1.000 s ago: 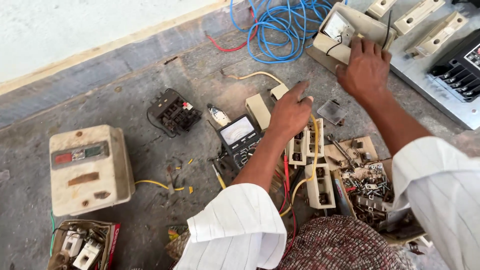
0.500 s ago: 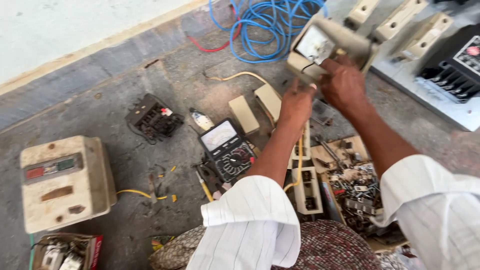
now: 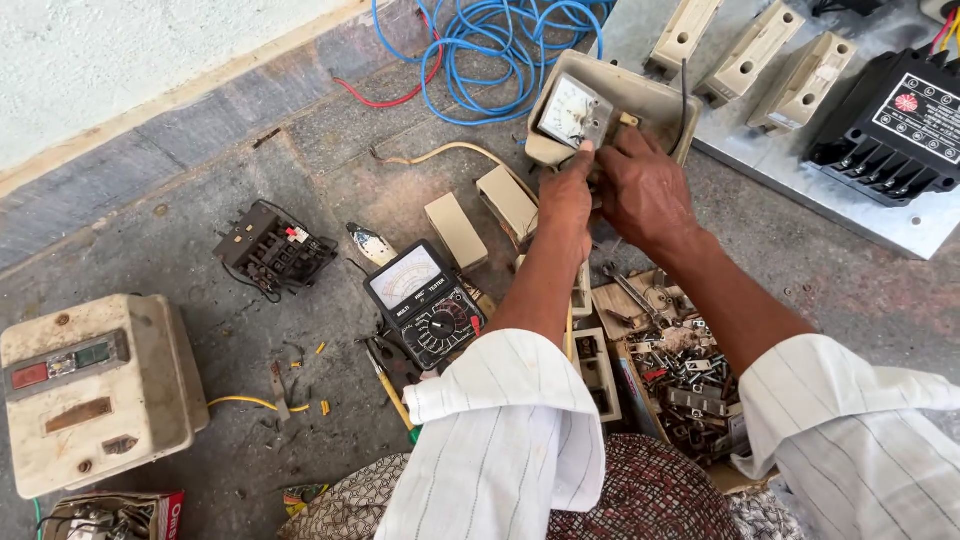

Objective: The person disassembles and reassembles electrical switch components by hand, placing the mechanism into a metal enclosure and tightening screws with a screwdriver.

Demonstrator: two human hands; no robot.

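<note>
— Where does the beige meter housing (image 3: 640, 100) sit against the hands?

— Directly ahead of them, on the far side of the concrete floor (image 3: 300, 180), just short of the grey metal panel (image 3: 900, 225) at the far right. It is tilted up, open side toward the person, with the small square panel meter (image 3: 570, 110) at its left end.

— And the hands themselves?

— Both are on it. The left hand (image 3: 566, 205) reaches up with its fingertips closed on the lower edge of the panel meter. The right hand (image 3: 645, 190) is curled over the housing's near rim, just beside the left, the two almost touching. Whether the right pinches something small underneath, I cannot tell.

— Its long axis?

— Runs left to right across the view, slightly rising to the right. The left hand is nearer the meter, the right nearer the housing's middle.

— What lies nearby?

— A black multimeter (image 3: 428, 300) on the floor near the left forearm, a blue wire coil (image 3: 480, 50) beyond the housing, and a tray of loose metal parts (image 3: 680, 370) under the right forearm.
</note>
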